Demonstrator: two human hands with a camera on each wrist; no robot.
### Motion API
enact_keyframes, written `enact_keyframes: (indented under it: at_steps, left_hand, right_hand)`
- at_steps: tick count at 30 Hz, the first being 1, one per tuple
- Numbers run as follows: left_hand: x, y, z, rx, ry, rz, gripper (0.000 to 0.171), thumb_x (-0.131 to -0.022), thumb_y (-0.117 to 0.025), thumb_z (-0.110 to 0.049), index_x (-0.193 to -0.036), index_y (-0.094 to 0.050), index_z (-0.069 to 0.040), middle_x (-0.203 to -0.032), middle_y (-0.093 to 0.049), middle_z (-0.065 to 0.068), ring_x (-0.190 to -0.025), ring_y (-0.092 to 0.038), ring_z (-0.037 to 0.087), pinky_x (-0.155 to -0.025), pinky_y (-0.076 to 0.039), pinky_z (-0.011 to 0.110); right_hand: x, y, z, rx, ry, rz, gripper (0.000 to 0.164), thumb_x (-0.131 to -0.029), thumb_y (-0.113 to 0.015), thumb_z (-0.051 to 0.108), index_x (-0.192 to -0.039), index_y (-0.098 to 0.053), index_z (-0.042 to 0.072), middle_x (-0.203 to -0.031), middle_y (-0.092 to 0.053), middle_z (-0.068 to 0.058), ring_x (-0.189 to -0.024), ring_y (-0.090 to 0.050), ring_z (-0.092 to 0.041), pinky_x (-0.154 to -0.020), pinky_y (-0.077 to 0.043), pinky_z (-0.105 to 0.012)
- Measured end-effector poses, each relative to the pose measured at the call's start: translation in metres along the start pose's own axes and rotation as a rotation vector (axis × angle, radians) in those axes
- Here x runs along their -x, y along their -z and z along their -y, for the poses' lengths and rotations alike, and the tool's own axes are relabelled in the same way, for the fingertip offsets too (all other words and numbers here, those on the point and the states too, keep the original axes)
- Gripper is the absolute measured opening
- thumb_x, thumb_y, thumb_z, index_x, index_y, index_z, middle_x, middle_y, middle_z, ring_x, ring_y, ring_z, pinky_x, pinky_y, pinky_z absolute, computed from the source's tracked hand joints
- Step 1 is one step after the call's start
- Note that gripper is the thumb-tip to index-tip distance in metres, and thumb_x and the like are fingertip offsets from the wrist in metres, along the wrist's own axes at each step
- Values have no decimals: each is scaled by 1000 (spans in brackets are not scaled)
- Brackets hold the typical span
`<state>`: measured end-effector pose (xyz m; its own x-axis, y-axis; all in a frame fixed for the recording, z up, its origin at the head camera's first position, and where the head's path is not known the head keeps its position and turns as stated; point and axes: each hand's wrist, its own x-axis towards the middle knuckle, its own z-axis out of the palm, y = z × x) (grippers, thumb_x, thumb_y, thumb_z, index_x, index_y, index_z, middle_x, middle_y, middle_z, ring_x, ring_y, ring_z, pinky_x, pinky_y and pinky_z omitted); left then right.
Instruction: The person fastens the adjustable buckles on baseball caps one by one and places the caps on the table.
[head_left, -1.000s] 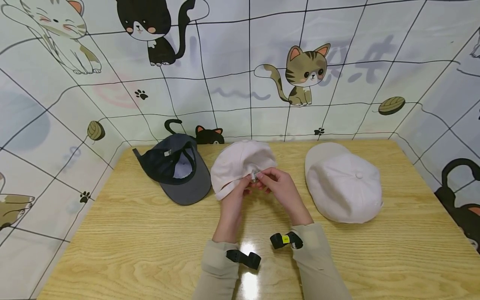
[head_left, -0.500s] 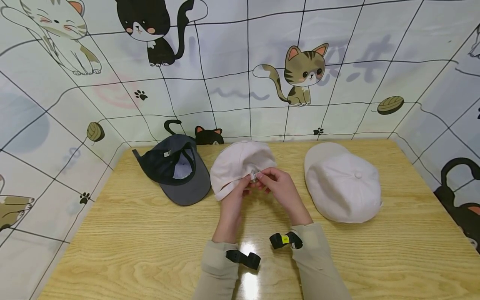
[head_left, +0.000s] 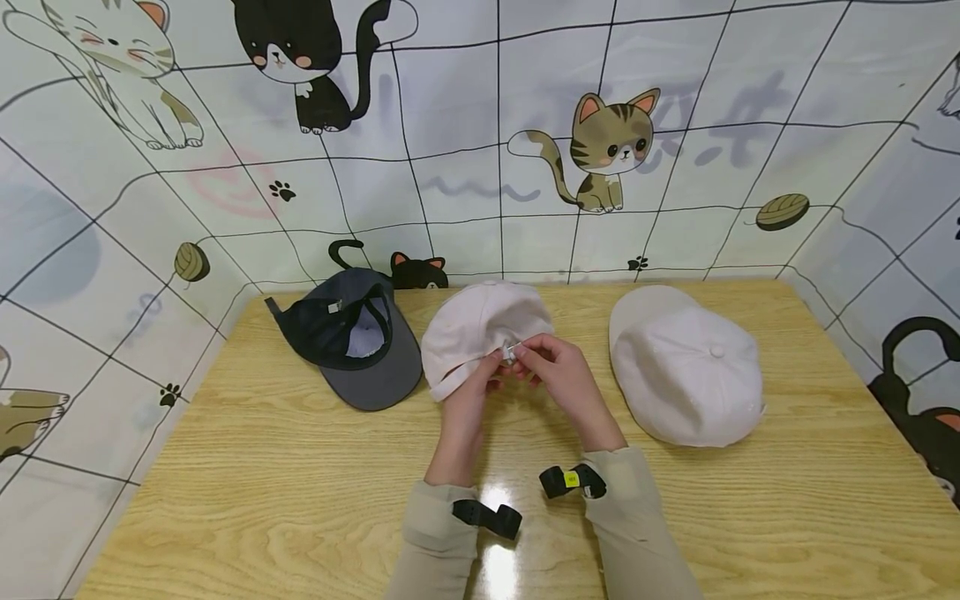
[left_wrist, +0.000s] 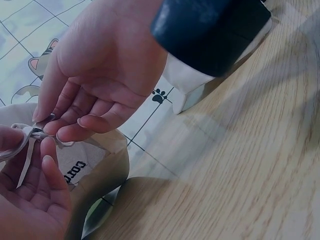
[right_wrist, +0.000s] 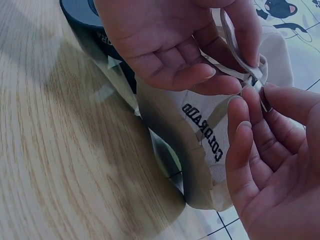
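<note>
A pale baseball cap point(head_left: 472, 325) stands at the middle of the table's back part, its rear opening and strap toward me. Both hands meet at that strap, where a small metal buckle point(head_left: 508, 353) shows between the fingertips. My left hand point(head_left: 474, 387) pinches the strap point(right_wrist: 231, 42) on the buckle's left side, with the thumb over it. From the other side, my right hand point(head_left: 561, 367) pinches the strap at the buckle point(right_wrist: 253, 81) between thumb and fingers. Dark lettering point(right_wrist: 205, 131) shows on the cap's cloth behind the fingers. The fingers partly hide the buckle.
To the left a dark blue cap point(head_left: 378, 379) lies tipped, its inside showing. A second pale cap point(head_left: 693, 375) sits crown up on the right. Behind the wooden table point(head_left: 300, 500) rises a wall point(head_left: 457, 108) covered with cat drawings.
The buckle and strap end have shifted slightly between the fingertips, and a little more of the metal shows. Both hands and all the caps keep their places.
</note>
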<state>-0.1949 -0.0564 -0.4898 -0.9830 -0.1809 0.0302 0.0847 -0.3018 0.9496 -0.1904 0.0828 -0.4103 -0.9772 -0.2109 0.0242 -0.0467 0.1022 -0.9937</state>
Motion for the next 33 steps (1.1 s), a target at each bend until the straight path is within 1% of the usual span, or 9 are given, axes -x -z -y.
enact_keyframes:
  at_steps: [6,11,16,20,27,33]
  left_hand:
    - [-1,0,2,-2,-3,2,36,-77,-68,-37,-95,-61,-7,-85,-61,14,-76,-59,29,-61,-46,33]
    - [-1,0,3,-1,-15,6,36,-78,-67,-37,-96,-61,-7,-84,-61,14,-76,-58,32,-61,-46,33]
    - [-1,0,2,-15,-16,9,35,-78,-67,-38,-96,-61,-8,-84,-61,14,-75,-58,30,-62,-46,34]
    - [1,0,-1,-19,-15,14,36,-78,-66,-38,-96,-61,-8,-85,-61,14,-77,-58,31,-62,-46,35]
    - [1,0,1,-14,-12,9,36,-78,-67,-38,-95,-62,-7,-84,-61,14,-76,-58,31,-62,-46,34]
    - [1,0,1,-10,-4,10,36,-78,-67,-38,-95,-61,-7,-84,-61,13,-76,-58,29,-63,-46,34]
  right_hand:
    - [0,0,-1,-8,6,2,22,-88,-57,24,-90,-60,2,-79,-63,-12,-76,-58,-34,-65,-45,-52]
    - [-1,1,-2,-9,8,3,23,-88,-58,25,-90,-60,2,-79,-63,-11,-72,-59,-26,-65,-45,-53]
    - [-1,1,-3,-10,13,3,24,-88,-58,26,-90,-60,3,-78,-63,-10,-70,-59,-21,-65,-45,-53]
    - [-1,1,-3,-14,14,4,24,-87,-58,26,-90,-60,3,-78,-63,-11,-70,-59,-21,-66,-45,-53]
    - [-1,0,-3,-24,15,4,24,-87,-58,26,-89,-59,2,-78,-63,-11,-70,-59,-21,-66,-44,-54]
    - [-1,1,-3,-15,-10,11,26,-88,-57,26,-91,-60,0,-80,-63,-13,-73,-59,-24,-65,-47,-47]
